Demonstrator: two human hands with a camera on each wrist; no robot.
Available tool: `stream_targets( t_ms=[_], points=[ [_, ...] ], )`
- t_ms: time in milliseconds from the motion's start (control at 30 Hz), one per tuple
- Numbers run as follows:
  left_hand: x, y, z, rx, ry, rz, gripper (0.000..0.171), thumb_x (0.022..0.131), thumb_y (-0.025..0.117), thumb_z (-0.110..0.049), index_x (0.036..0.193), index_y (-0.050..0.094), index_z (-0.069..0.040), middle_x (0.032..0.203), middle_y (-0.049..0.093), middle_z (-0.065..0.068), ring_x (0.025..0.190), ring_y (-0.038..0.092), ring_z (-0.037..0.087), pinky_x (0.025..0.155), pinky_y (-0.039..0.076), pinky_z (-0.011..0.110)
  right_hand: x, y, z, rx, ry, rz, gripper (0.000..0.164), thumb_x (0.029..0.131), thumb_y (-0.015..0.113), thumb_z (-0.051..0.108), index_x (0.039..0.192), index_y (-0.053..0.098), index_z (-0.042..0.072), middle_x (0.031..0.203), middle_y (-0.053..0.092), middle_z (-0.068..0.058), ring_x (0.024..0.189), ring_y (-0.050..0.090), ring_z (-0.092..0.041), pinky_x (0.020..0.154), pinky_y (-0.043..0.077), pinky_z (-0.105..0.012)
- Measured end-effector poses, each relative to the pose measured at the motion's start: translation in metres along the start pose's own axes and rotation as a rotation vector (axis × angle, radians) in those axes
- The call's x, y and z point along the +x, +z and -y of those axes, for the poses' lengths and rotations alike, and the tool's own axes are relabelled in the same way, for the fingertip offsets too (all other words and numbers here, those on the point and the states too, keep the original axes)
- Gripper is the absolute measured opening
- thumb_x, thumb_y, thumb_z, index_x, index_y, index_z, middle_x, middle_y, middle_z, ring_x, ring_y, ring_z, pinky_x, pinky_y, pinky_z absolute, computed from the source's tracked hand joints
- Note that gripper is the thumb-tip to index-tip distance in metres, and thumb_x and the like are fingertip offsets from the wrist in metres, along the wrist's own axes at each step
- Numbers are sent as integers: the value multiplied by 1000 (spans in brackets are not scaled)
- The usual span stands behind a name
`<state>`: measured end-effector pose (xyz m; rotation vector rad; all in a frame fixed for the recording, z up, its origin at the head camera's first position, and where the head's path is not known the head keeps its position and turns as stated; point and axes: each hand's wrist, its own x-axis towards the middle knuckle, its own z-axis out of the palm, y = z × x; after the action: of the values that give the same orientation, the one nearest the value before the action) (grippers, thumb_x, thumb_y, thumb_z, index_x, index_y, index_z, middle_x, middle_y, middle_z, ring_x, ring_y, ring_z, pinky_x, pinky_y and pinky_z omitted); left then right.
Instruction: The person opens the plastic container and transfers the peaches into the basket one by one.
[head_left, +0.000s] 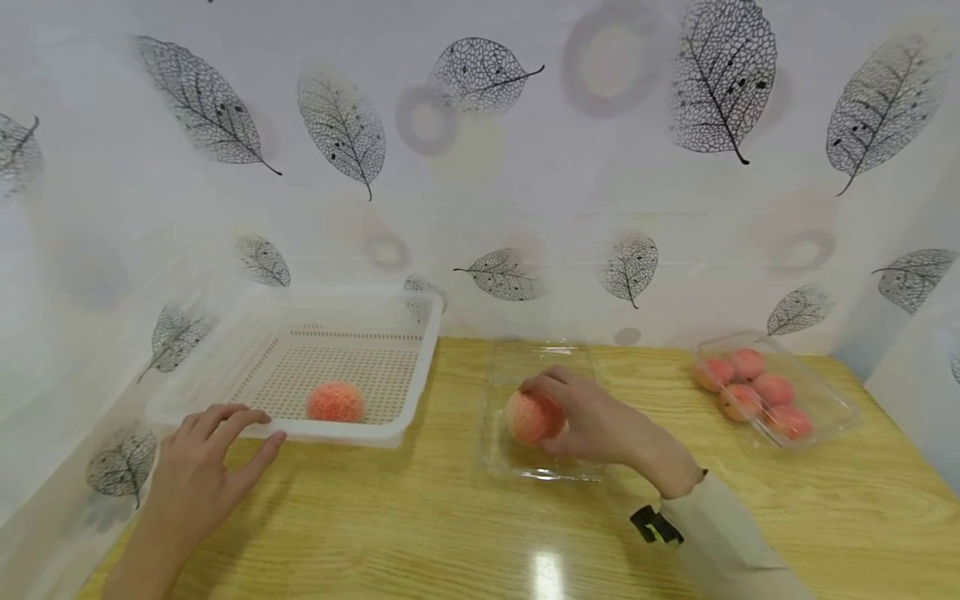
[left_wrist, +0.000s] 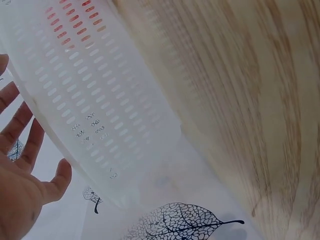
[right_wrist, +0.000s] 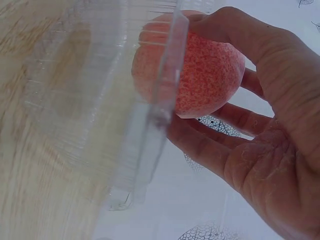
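Note:
My right hand [head_left: 592, 421] holds a red-pink peach [head_left: 534, 419] with fingers and thumb around its sides. In the right wrist view the peach [right_wrist: 210, 75] is partly behind the wall of a clear plastic box [right_wrist: 65, 120], at the level of its rim. From the head view that box [head_left: 497, 460] stands on the table directly under the held peach. My left hand [head_left: 202, 458] rests its fingers on the near rim of a white perforated basket [head_left: 330, 430], thumb apart from the fingers. One more peach [head_left: 335, 402] lies in the basket against its near wall.
At the right, a second clear plastic box [head_left: 828, 408] contains several smaller peaches [head_left: 772, 389]. A leaf-printed white sheet [head_left: 480, 192] rises behind and beside the wooden table [head_left: 420, 525]. The basket's back edge stands close against that sheet.

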<state>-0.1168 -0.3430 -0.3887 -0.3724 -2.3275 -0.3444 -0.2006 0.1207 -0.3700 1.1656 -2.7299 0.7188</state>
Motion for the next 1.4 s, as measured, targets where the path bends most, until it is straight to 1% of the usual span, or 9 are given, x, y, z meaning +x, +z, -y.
stream_targets(
  t_ms=[133,467,567,667,900,1200,1400],
  points=[
    [1,0,-1,-1,-14,0,35,66,89,-14,97,73,-11,99,70,15,92,62,43,72,45,68,2,-4,2,-10,-2,3,62,71,87,12,128,63,7,125,63,-11,113,64,-30,92,60,-46],
    [1,0,-1,-14,-10,-6,30,71,87,-17,96,74,-11,98,70,15,92,61,44,74,44,68,10,-8,7,3,-33,-11,63,70,88,12,127,64,7,122,64,-9,107,66,-26,88,61,-42],
    [0,0,-1,-16,-14,-4,32,68,88,-15,96,74,-11,98,70,14,92,61,44,74,44,68,11,-9,8,-1,-29,-9,62,70,88,12,127,64,8,120,64,-8,106,66,-25,87,61,-41],
    [0,0,-1,-14,-15,-5,32,68,88,-15,96,74,-11,97,70,14,92,61,44,74,44,68,13,-9,8,-10,-25,-9,62,71,88,13,128,64,9,122,64,-8,106,66,-25,87,61,-41],
    [1,0,-1,-13,-4,-6,30,72,87,-19,97,74,-9,98,70,15,90,62,43,72,46,67,20,-9,10,-3,-36,-19,63,72,89,15,129,63,10,125,64,-8,109,66,-25,90,59,-42],
    [0,1,-2,-18,-20,-13,33,67,88,-15,96,74,-9,97,69,15,91,62,43,73,45,67,30,-10,15,0,-78,-45,63,73,88,16,130,63,9,128,63,-9,112,65,-26,92,59,-43],
    [0,1,-3,-22,-26,-13,34,65,89,-13,96,73,-9,97,69,15,92,61,44,73,45,67,37,-11,19,19,-102,-43,62,75,87,16,131,62,10,132,61,-10,113,65,-26,92,59,-42]
  ],
)
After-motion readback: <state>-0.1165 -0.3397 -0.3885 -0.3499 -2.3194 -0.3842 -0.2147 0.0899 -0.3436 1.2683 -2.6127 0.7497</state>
